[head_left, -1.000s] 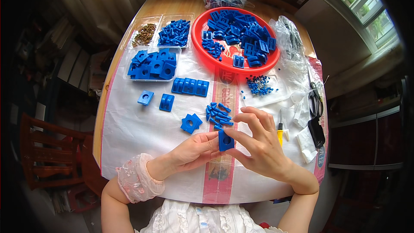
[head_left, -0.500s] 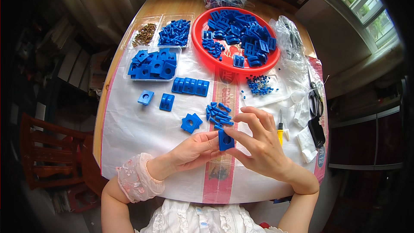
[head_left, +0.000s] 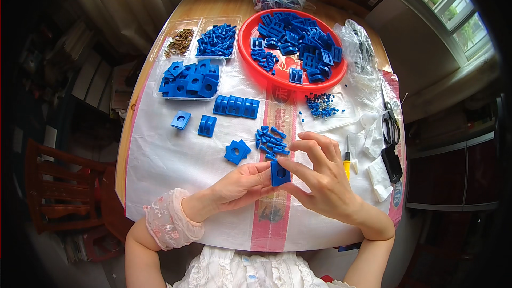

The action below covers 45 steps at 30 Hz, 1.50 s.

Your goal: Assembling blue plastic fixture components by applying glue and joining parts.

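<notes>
blue block [head_left: 280, 173]: small square pc w/ round hole, held above the white sheet [head_left: 176, 165], near table's front edge.
left hand [head_left: 242, 184]: fingers closed on block's left side, pinch grip.
right hand [head_left: 320, 176]: thumb + forefinger closed on block's right/top edge; other fingers spread, free.
pin pile [head_left: 272, 141]: loose blue pins lying just behind the hands.
step, judged: block is being handled btw both hands; best kept square, hole facing up, pressure even.
risk: a slip drops the pc into the pin pile.
yellow screwdriver [head_left: 348, 162]: just right of right hand, untouched.
</notes>
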Motion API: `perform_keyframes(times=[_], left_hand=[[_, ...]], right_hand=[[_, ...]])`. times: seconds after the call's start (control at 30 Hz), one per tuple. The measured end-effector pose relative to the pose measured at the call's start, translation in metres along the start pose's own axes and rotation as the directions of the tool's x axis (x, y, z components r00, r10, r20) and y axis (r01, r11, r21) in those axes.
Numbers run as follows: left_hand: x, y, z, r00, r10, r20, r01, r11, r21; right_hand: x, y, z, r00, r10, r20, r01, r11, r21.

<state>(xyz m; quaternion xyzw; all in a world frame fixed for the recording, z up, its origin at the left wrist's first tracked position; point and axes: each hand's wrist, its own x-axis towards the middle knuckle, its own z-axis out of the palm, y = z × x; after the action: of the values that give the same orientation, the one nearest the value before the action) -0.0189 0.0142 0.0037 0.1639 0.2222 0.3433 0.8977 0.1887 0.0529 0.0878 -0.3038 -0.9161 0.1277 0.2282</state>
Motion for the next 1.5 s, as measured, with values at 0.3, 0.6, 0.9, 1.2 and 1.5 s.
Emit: perform_keyframes(times=[0.3,0.6,0.9,1.2,1.5], left_hand=[[-0.0002,0.0005,0.0003,1.0,-0.005,-0.004,0.005,1.0,0.008],[-0.0007,0.0017,0.0024,1.0,0.003,-0.003,-0.002,1.0,0.023],[-0.0002,0.0006,0.0009,1.0,0.007,0.005,-0.007,1.0,0.026],[-0.0005,0.0009,0.0013,1.0,0.006,0.002,-0.006,1.0,0.021],[-0.0003,0.0008,0.001,1.0,0.004,0.01,-0.004,1.0,0.03]], right_hand=[[0.0001,0.0007,0.0004,1.0,0.001,0.003,-0.001,1.0,0.004],[0.0004,0.0005,0.0004,1.0,0.002,0.002,-0.002,1.0,0.007],[-0.0003,0.0009,0.0013,1.0,0.0,0.001,0.0,1.0,0.005],[-0.0003,0.0002,0.0012,1.0,-0.002,0.005,0.002,1.0,0.005],[0.0001,0.0,0.0002,1.0,0.002,0.013,-0.002,1.0,0.015]])
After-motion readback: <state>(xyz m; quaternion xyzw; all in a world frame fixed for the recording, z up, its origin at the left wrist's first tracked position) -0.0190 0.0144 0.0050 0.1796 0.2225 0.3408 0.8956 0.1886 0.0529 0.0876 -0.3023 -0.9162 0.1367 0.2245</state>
